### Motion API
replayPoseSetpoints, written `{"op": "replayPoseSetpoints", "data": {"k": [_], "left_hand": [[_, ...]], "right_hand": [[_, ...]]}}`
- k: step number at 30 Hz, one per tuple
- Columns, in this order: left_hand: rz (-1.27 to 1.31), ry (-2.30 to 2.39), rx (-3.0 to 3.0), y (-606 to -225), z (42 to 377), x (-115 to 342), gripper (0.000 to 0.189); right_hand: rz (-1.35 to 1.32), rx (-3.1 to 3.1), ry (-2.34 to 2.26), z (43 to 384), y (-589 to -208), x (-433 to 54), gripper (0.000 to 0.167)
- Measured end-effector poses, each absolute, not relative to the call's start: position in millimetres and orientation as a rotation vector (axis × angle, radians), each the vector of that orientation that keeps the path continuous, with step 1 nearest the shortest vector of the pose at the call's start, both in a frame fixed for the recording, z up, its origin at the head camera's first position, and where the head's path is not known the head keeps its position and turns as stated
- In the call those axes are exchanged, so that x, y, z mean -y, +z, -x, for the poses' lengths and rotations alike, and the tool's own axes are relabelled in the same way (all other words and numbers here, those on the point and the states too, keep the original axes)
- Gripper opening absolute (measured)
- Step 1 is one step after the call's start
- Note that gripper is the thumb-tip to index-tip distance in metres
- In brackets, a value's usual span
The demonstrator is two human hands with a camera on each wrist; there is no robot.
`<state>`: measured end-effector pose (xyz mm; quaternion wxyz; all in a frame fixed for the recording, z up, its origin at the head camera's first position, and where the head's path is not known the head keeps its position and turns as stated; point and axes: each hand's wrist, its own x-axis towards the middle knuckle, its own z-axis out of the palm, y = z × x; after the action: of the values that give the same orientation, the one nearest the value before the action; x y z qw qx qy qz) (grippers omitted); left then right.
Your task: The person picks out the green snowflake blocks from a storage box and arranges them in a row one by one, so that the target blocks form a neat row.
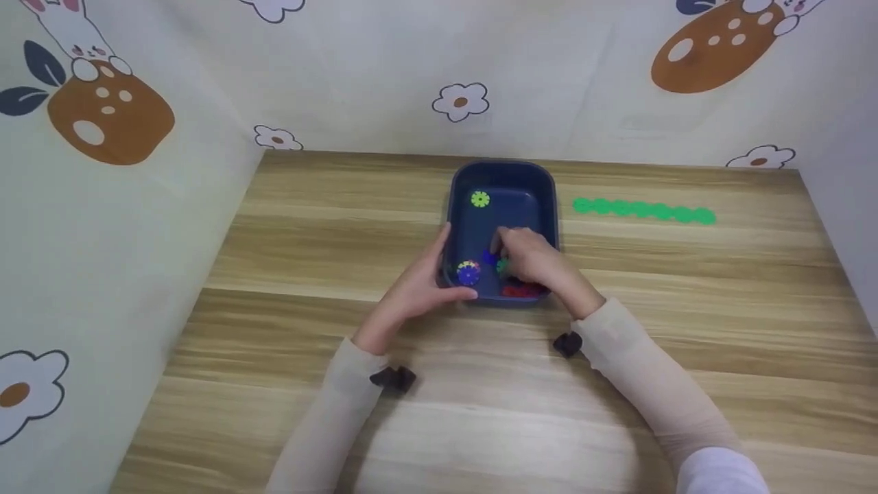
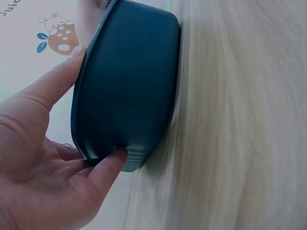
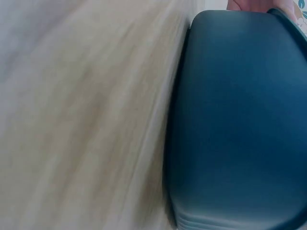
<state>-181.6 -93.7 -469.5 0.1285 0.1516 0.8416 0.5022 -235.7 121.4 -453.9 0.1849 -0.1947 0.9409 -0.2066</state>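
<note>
A dark blue plastic bin (image 1: 504,180) stands on the table. My left hand (image 1: 420,283) grips its near left corner, thumb along the near rim and fingers along the left side; the left wrist view shows the same hand (image 2: 53,158) on the bin's wall (image 2: 129,76). My right hand (image 1: 531,255) reaches inside, fingers pointing down, its fingertips partly hidden. Close to it lie a blue piece (image 1: 489,256), a green piece (image 1: 503,266) and red pieces (image 1: 521,291). Whether it pinches any is unclear. A yellow-green notched disc (image 1: 480,199) and a blue notched disc (image 1: 468,275) lie at the left.
Right of the bin, a row of several green discs (image 1: 645,210) lies on the wooden table (image 1: 329,226). Patterned cloth walls (image 1: 370,82) stand at the back and sides. In the right wrist view, the bin's outer wall (image 3: 240,120) fills the right half.
</note>
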Motion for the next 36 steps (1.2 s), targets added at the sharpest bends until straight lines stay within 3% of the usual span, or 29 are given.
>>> {"op": "replayPoseSetpoints", "data": {"k": [4,14,36], "left_hand": [[-0.475,1.47,-2.454,-469.2,183.0,92.4,0.115],[-0.49,1.49,-2.435,-470.0,184.6,91.4,0.114],[-0.498,1.449,-2.468,-469.6,184.1,95.0,0.114]], "right_hand": [[0.604,-2.557,-0.692,237.1,-456.8,-123.1,0.036],[0.64,-2.402,-0.911,239.1,-459.1,-126.2,0.016],[0.6,-2.301,-1.382,236.9,-452.8,-129.7,0.017]]}}
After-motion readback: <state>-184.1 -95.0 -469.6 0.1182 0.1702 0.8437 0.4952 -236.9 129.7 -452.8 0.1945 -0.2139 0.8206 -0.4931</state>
